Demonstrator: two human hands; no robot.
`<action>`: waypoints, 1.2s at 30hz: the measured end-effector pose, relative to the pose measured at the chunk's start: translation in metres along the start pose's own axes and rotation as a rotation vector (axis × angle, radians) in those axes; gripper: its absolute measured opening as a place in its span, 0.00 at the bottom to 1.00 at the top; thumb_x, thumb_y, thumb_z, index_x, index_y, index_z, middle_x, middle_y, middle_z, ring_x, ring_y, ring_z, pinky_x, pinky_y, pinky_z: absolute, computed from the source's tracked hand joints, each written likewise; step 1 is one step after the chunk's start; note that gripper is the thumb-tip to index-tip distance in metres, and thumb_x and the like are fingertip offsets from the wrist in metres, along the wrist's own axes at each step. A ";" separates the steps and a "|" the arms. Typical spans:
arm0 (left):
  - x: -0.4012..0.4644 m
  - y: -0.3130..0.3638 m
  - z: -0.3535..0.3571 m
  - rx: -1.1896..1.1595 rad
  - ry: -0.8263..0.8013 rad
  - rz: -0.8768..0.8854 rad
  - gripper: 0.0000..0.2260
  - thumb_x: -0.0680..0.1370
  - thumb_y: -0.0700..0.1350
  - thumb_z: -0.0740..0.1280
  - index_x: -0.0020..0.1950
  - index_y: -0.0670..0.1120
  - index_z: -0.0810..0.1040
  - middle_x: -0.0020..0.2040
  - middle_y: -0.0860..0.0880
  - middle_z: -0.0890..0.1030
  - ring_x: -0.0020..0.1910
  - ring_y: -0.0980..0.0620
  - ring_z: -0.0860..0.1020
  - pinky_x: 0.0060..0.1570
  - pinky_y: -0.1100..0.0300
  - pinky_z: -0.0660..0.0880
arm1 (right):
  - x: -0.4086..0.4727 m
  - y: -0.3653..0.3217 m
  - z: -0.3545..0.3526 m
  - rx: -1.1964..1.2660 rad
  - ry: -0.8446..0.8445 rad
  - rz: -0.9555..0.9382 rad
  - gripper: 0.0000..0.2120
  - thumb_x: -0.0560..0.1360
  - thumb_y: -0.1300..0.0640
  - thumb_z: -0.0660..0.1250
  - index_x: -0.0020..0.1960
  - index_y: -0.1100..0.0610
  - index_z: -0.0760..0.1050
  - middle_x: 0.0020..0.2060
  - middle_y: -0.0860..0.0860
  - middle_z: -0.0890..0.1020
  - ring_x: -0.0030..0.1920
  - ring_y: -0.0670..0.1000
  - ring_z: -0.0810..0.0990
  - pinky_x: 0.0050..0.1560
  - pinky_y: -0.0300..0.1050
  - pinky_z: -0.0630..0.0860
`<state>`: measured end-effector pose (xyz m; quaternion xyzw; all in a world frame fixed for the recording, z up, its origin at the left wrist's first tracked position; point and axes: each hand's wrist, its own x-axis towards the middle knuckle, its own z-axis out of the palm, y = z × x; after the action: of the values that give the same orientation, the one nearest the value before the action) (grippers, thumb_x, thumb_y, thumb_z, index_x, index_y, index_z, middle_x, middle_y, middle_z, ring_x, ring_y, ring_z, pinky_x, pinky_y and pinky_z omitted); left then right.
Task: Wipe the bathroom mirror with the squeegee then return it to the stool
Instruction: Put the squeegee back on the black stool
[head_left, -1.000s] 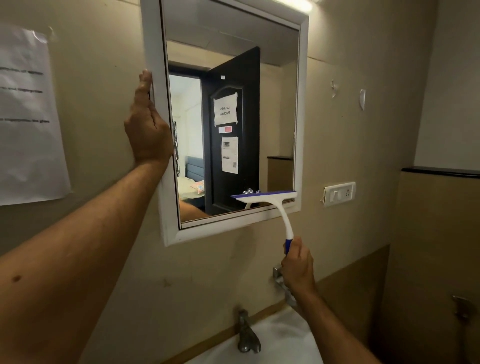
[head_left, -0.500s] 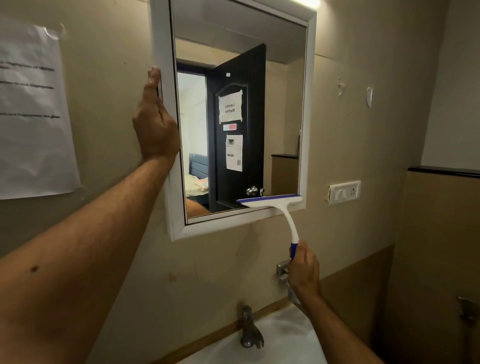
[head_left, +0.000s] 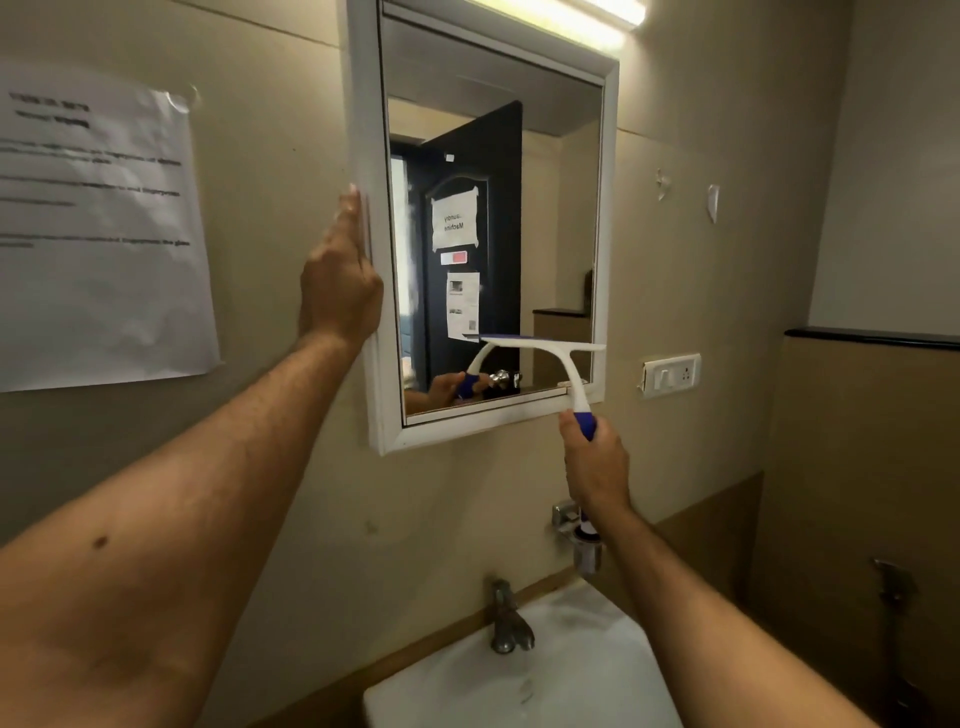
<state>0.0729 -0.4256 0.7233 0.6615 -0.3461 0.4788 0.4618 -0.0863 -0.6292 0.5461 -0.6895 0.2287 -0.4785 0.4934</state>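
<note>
Squeegee (head_left: 545, 349) blade low on mirror (head_left: 550, 208), right hand (head_left: 595, 462) gripping its handle; left hand (head_left: 340, 280) flat against frame

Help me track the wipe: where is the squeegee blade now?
In the head view, the squeegee blade lies across the mirror glass's lower right, just above the bottom frame, its handle gripped by the right hand.
</note>
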 end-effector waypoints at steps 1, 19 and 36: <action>-0.008 -0.001 -0.004 -0.002 -0.028 0.004 0.24 0.82 0.37 0.52 0.78 0.49 0.57 0.74 0.45 0.67 0.70 0.46 0.70 0.69 0.50 0.70 | -0.007 -0.007 0.000 -0.007 0.005 -0.005 0.12 0.78 0.44 0.62 0.51 0.53 0.72 0.39 0.53 0.76 0.37 0.49 0.75 0.37 0.43 0.74; -0.140 0.004 -0.127 0.199 -0.392 -0.051 0.23 0.82 0.38 0.54 0.78 0.47 0.58 0.77 0.47 0.61 0.78 0.49 0.54 0.75 0.49 0.58 | -0.133 -0.076 -0.004 -0.146 -0.132 0.100 0.13 0.78 0.43 0.61 0.51 0.53 0.72 0.42 0.52 0.78 0.38 0.50 0.77 0.42 0.51 0.79; -0.368 -0.089 -0.332 0.542 -0.767 -0.302 0.24 0.83 0.47 0.57 0.78 0.44 0.58 0.78 0.44 0.60 0.78 0.47 0.54 0.77 0.50 0.50 | -0.387 -0.024 0.104 -0.224 -0.435 0.299 0.17 0.73 0.54 0.66 0.60 0.52 0.69 0.48 0.53 0.79 0.40 0.51 0.79 0.41 0.45 0.76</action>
<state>-0.0628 -0.0770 0.3863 0.9292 -0.2547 0.2013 0.1767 -0.1668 -0.2668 0.3936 -0.7849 0.2680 -0.2131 0.5164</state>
